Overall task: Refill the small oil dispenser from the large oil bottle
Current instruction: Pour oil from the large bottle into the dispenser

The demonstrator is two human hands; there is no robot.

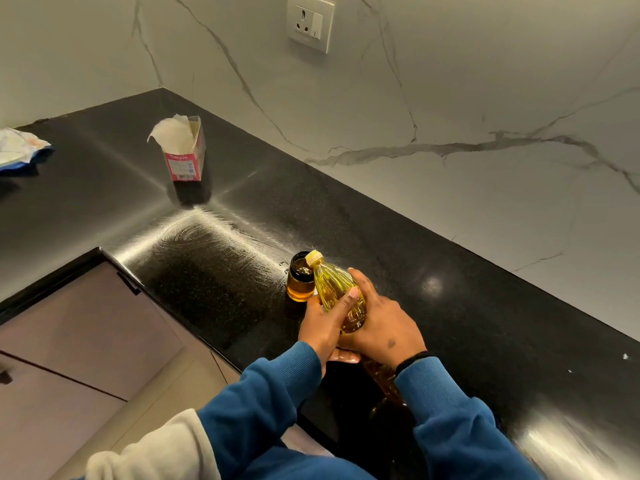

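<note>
A large clear plastic oil bottle (334,285) full of yellow oil is tilted forward, its yellow neck over the open mouth of a small glass oil dispenser (299,280). The dispenser stands upright on the black counter (450,306) and is partly filled with amber oil. My left hand (323,327) grips the bottle's body from the left, thumb across the top. My right hand (381,323) wraps the bottle from the right, fingers curled over it. The bottle's lower part is hidden behind my hands and blue sleeves.
An opened pink carton (185,154) with a white paper liner stands at the back left. A crumpled white and blue wrapper (19,147) lies at the far left edge. Marble wall with a power socket (311,20) runs behind. Cabinet doors (83,323) lie below left.
</note>
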